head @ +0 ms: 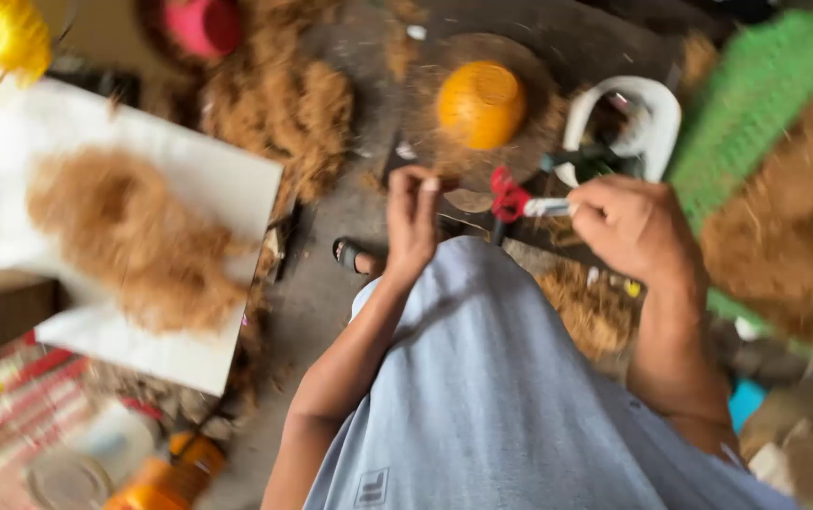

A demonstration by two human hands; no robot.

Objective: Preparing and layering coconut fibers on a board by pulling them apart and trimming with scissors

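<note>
Grey cloth lap (491, 378) below, right hand (638, 227) grips red-tipped tool (520, 202); left hand (411, 219) pinches closed.

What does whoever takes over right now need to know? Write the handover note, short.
Right hand: closed around a tool with a red tip, tip pointing at the left hand.
Left hand: fingers pinched together beside the red tip; whatever they pinch is too small to tell.
Orange bowl: upside down on a round fibre mat, just beyond both hands.
Loose brown fibre: piled on the white board to the left.
Done or left: cannot be judged from this blurred view.
</note>
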